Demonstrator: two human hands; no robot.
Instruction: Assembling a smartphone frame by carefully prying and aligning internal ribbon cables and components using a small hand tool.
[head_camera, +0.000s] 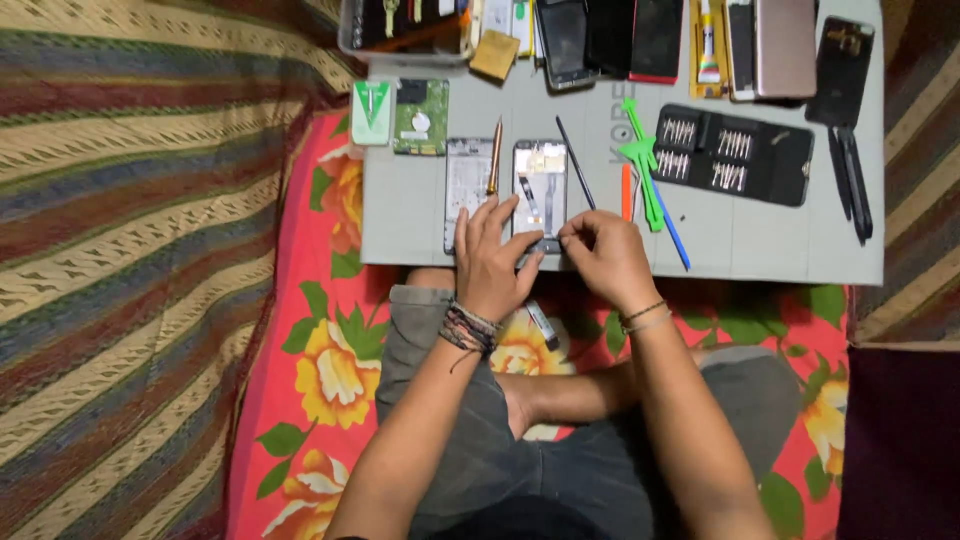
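An opened phone (540, 185) with its insides showing lies on a grey work mat (760, 240). My left hand (490, 265) rests at its lower left corner, fingers spread on the phone's edge and on a white back panel (466, 180) beside it. My right hand (603, 255) pinches at the phone's lower right corner; whatever it pinches is too small to make out. An orange-handled screwdriver (494, 158) lies between the panel and the phone. A thin black tool (575, 160) lies just right of the phone.
A black screwdriver bit case (735, 152) lies open at right, with green (640, 160), orange and blue (670, 225) pry tools near it. Several phones (650, 40) line the mat's far edge. A green circuit board (420, 118), black tweezers (850, 180) and a tray (400, 30) also sit there.
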